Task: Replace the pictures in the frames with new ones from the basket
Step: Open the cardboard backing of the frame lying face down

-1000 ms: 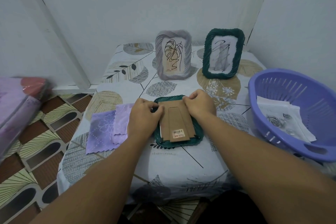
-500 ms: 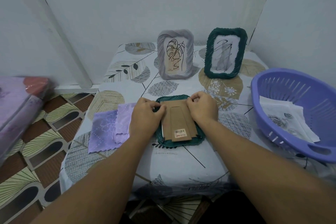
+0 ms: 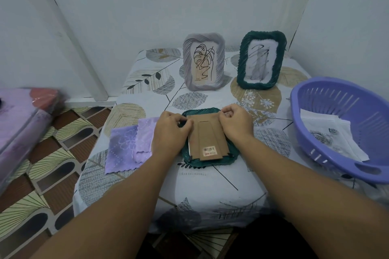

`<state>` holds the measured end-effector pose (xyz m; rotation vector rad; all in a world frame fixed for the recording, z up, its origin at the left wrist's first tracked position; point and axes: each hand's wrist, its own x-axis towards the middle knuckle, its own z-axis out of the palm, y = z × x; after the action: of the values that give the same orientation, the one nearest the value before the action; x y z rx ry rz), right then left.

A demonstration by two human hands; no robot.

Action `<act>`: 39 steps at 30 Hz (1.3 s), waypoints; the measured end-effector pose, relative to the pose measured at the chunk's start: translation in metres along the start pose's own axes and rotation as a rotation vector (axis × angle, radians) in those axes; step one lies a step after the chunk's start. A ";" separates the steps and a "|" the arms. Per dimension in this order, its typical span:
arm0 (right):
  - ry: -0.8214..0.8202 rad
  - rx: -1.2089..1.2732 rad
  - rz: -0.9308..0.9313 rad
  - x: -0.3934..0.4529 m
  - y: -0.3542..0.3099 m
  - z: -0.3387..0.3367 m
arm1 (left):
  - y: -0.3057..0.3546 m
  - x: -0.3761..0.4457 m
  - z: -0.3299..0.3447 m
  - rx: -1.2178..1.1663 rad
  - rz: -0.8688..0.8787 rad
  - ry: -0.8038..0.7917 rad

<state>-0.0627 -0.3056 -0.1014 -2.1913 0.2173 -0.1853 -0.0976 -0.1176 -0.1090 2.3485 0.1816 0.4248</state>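
Green frame (image 3: 190, 159) lying face down on the table (image 3: 210, 187), both hands working at its cardboard backing (image 3: 207, 136).

Left hand (image 3: 170, 130) is curling its fingers and pinching at the backing's upper left edge; right hand (image 3: 236, 124) is pinching at the upper right corner; a grey frame (image 3: 203, 64) and a second green frame (image 3: 261, 60) are standing upright further back, each holding a line drawing; the purple basket (image 3: 328, 99) is sitting at the right with loose pictures (image 3: 330, 134) inside; purple cloths (image 3: 128, 147) are lying just left of the left hand.

Basket (image 3: 345, 99) cut off by right edge.
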 end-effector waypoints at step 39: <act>-0.239 0.009 -0.439 -0.068 0.026 -0.018 | -0.014 -0.071 -0.050 -0.242 0.129 -0.245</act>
<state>-0.1345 -0.3194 -0.1156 -2.2029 -0.3998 -0.1641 -0.1820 -0.0926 -0.1027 2.1559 -0.1308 0.2042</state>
